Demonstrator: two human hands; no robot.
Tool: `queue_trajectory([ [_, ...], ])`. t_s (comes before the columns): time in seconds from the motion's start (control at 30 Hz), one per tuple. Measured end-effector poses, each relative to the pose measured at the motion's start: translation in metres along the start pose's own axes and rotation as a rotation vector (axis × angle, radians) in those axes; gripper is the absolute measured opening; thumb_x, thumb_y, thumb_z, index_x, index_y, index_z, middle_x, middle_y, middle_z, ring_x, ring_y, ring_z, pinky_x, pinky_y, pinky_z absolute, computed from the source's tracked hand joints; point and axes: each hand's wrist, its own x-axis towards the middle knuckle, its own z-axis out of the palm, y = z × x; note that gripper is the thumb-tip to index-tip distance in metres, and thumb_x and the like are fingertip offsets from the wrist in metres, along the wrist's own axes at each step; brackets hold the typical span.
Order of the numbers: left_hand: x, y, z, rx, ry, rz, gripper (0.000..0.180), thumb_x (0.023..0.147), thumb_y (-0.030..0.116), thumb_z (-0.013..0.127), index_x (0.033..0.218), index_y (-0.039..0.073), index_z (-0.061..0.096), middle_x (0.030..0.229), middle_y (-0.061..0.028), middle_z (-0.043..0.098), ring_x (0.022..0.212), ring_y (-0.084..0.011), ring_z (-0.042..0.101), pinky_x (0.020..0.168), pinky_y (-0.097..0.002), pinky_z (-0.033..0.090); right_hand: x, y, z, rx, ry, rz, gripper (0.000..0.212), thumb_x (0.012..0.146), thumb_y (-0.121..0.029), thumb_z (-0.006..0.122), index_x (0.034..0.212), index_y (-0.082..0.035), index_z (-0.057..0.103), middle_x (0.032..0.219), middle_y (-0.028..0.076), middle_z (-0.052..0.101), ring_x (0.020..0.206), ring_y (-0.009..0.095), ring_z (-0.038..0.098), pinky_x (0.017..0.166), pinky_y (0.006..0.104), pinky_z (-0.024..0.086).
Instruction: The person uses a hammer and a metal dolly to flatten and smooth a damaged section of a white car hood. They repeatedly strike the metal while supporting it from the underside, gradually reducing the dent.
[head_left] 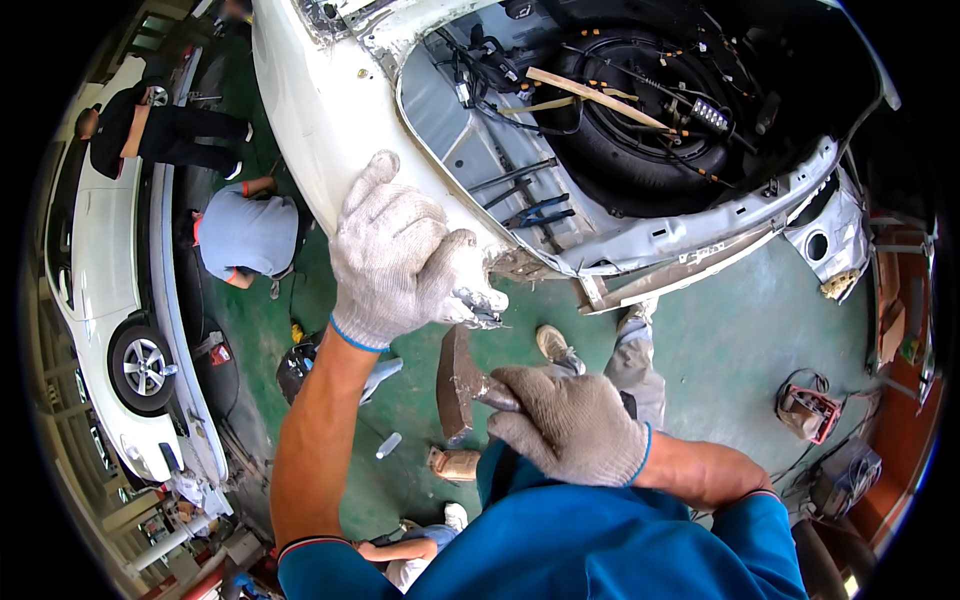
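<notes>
Green workshop floor [740,330] spread beneath you, with a second white car [100,250] parked far to your left and two people bent over beside it. Right ahead stood the stripped white car body [330,110], its open boot well showing a spare tyre [640,130] crossed by wooden slats. A red tool case [808,410] sat on the floor at your right. Your left hand [400,255], gloved, was curled shut, pinching the torn metal edge [490,300] at the body's lower corner. Your right hand [570,425], gloved too, was closed round the hammer [458,385], just below that edge; its handle ran left from your fist, and the rusty head stood upright.
</notes>
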Motion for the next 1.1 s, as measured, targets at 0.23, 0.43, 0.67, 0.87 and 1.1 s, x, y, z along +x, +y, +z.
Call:
queue_trajectory([
  [0.23, 0.006, 0.002, -0.002, -0.008, -0.026, -0.016, 0.015, 0.078, 0.014, 0.079, 0.073, 0.006, 0.066, 0.079, -0.0075, 0.066, 0.079, -0.0291, 0.068, 0.114, -0.0549, 0.045, 0.002, 0.017, 0.0, 0.007, -0.023, 0.008, 0.04, 0.101, -0.043, 0.063, 0.117, -0.007, 0.063, 0.074, 0.014, 0.067, 0.063, 0.036, 0.069, 0.054, 0.0444, 0.05],
  [0.43, 0.003, 0.003, 0.002, 0.025, -0.001, -0.071, 0.01, 0.078, 0.012, 0.075, 0.08, 0.004, 0.071, 0.092, -0.0105, 0.071, 0.094, -0.0326, 0.07, 0.116, -0.0577, 0.041, -0.021, 0.043, -0.012, 0.045, -0.072, -0.155, 0.04, 0.1, -0.044, 0.067, 0.115, -0.007, 0.067, 0.068, 0.014, 0.064, 0.062, 0.037, 0.067, 0.057, 0.0452, 0.051],
  [0.67, -0.015, 0.02, 0.004, 0.127, -0.058, -0.278, 0.015, 0.086, 0.009, 0.066, 0.095, 0.003, 0.077, 0.126, -0.016, 0.07, 0.134, -0.0426, 0.055, 0.117, -0.0523, 0.038, -0.042, 0.073, -0.031, 0.186, -0.121, 0.023, 0.04, 0.098, -0.039, 0.071, 0.116, -0.003, 0.07, 0.081, 0.016, 0.069, 0.072, 0.035, 0.069, 0.063, 0.0441, 0.052],
  [0.87, -0.012, 0.026, 0.006, 0.155, -0.091, -0.348, 0.016, 0.086, 0.009, 0.067, 0.096, 0.004, 0.078, 0.123, -0.0143, 0.071, 0.137, -0.0422, 0.051, 0.118, -0.0543, 0.036, -0.014, 0.094, -0.035, 0.403, 0.013, -0.253, 0.026, 0.096, -0.028, 0.076, 0.112, -0.007, 0.073, 0.084, 0.011, 0.069, 0.074, 0.032, 0.069, 0.067, 0.0405, 0.052],
  [1.1, -0.009, 0.024, 0.007, 0.143, -0.092, -0.354, 0.017, 0.084, 0.01, 0.066, 0.095, 0.004, 0.077, 0.123, -0.0156, 0.071, 0.136, -0.0431, 0.052, 0.121, -0.0562, 0.033, 0.015, 0.103, -0.009, 0.008, 0.16, -0.358, 0.045, 0.07, -0.016, 0.075, 0.115, -0.012, 0.076, 0.096, 0.008, 0.068, 0.075, 0.03, 0.069, 0.062, 0.0407, 0.054],
])
